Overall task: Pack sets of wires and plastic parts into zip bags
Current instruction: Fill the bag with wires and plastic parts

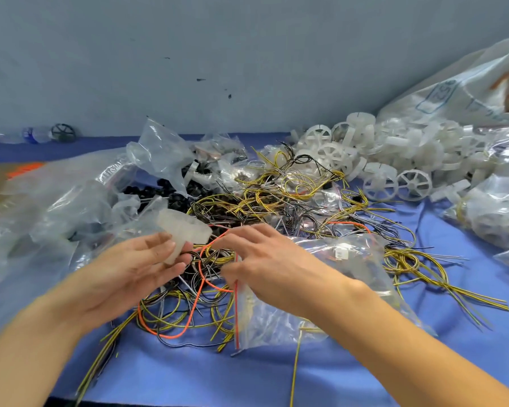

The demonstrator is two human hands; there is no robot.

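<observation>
Two bare arms reach in over the blue table (pixel 276 377). Yellow and black wires (pixel 276 195) lie in a big messy heap in the middle. White wheels (pixel 394 160) are piled behind on the right. The right hand (pixel 271 259) bends over a clear zip bag (pixel 276 324); I cannot tell if it grips. The left hand (pixel 135 268) holds a white plastic part (pixel 185 230) just above the wires.

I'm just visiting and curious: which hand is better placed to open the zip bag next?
Probably the right hand: it lies over the zip bag, fingers near its red-striped mouth. The left hand is busy holding a white plastic part.
</observation>
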